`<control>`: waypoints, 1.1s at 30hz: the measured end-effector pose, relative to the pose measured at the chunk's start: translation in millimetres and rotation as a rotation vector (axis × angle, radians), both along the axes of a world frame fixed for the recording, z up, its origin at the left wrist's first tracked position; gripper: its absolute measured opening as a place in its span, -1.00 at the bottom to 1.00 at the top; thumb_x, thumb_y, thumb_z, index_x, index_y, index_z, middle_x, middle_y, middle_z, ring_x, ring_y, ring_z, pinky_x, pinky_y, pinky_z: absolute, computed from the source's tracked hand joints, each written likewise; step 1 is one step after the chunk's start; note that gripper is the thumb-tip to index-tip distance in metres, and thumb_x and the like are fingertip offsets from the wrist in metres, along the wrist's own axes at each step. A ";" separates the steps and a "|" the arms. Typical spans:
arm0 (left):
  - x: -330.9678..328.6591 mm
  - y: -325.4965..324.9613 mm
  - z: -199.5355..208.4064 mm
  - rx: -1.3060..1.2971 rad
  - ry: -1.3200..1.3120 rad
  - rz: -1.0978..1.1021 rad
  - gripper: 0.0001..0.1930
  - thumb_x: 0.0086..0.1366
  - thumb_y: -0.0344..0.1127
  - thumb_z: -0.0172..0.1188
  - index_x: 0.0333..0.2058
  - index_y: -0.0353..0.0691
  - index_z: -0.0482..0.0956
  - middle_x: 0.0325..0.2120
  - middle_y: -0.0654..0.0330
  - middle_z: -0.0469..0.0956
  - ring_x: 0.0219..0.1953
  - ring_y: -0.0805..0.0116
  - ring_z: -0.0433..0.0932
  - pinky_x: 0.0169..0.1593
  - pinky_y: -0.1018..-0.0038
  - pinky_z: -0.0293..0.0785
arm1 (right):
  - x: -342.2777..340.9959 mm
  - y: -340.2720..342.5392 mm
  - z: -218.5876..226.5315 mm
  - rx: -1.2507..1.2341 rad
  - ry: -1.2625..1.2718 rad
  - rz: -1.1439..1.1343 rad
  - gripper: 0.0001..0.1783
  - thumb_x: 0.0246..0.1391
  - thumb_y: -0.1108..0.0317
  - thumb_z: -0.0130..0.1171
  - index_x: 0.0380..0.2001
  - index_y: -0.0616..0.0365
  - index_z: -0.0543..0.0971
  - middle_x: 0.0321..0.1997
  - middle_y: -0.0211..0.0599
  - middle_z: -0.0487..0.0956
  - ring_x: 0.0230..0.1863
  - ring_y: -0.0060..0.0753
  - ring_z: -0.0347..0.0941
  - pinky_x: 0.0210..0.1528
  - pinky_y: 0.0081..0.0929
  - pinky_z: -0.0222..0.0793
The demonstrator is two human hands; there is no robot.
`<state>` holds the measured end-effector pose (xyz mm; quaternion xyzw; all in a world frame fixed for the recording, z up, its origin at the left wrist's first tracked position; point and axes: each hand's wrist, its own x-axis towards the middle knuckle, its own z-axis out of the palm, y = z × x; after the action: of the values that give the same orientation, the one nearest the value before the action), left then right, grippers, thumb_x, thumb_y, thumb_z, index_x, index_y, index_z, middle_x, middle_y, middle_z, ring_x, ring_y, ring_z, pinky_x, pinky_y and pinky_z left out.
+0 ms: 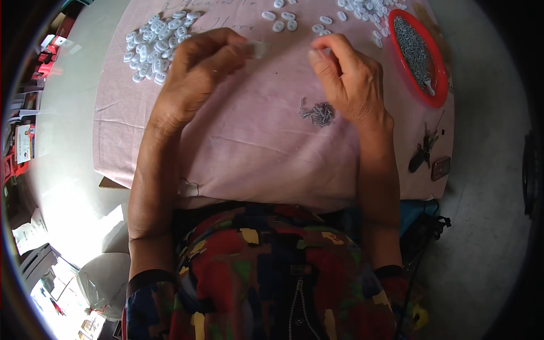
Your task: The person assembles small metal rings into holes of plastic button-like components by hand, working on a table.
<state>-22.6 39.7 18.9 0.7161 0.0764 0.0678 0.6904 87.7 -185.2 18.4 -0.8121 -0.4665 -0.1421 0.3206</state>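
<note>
My left hand (207, 68) pinches a small white plastic piece (258, 50) between thumb and fingertips; the piece is blurred. To the right, my right hand (354, 79) is closed, thumb and index finger brought together, and anything between them is too small to make out. Both hands hover over the pink cloth (249, 153) on the table. Just left of my right wrist lies a small heap of thin metal pieces (322, 114), like screws or springs. A large cluster of white oval plastic pieces (156, 45) spreads beyond my left hand.
Several white ovals (279, 26) lie at the far middle, with a pile of white pieces (365, 10) at the far right. A red oval basin (439, 68) holds many small metal pieces. Keys (422, 153) and a small dark red device (441, 168) rest near the right edge.
</note>
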 end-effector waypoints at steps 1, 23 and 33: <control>0.1 8.3 1.8 0.164 -0.072 0.110 -0.83 0.27 -0.32 0.15 -0.32 -0.28 0.64 -0.46 0.28 0.59 -0.41 0.50 0.48 -0.27 0.56 0.41 | 6.7 -6.0 -2.2 0.003 -0.009 -0.012 -0.82 0.16 0.28 0.20 -0.23 0.11 0.54 -0.62 -0.29 0.52 -0.60 -0.31 0.49 -0.51 -0.40 0.37; 59.3 -8.0 -21.6 1.160 -0.364 0.046 -0.51 0.33 -0.07 0.10 0.11 -0.26 0.46 0.00 -0.13 0.52 0.17 -0.05 0.39 0.26 0.16 0.24 | 43.6 -34.7 -16.7 -0.046 -0.049 -0.317 -0.78 0.07 0.40 0.11 -0.20 0.13 0.61 -0.19 -0.20 0.59 -0.14 -0.07 0.51 -0.07 -0.27 0.42; 130.9 -37.2 -21.0 0.806 -0.188 0.083 -0.68 0.25 -0.11 0.15 -0.10 -0.11 0.64 -0.11 -0.02 0.58 -0.03 0.01 0.56 0.03 0.21 0.45 | 49.7 -40.5 -23.1 -0.008 -0.065 -0.345 -0.84 0.05 0.41 0.15 -0.28 0.15 0.62 -0.32 -0.19 0.61 -0.27 -0.07 0.54 -0.19 -0.28 0.45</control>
<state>108.3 2.5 -2.1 0.9162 0.0094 0.1852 0.3553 137.5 -225.7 -4.6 -0.8763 -0.3307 -0.2194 0.2730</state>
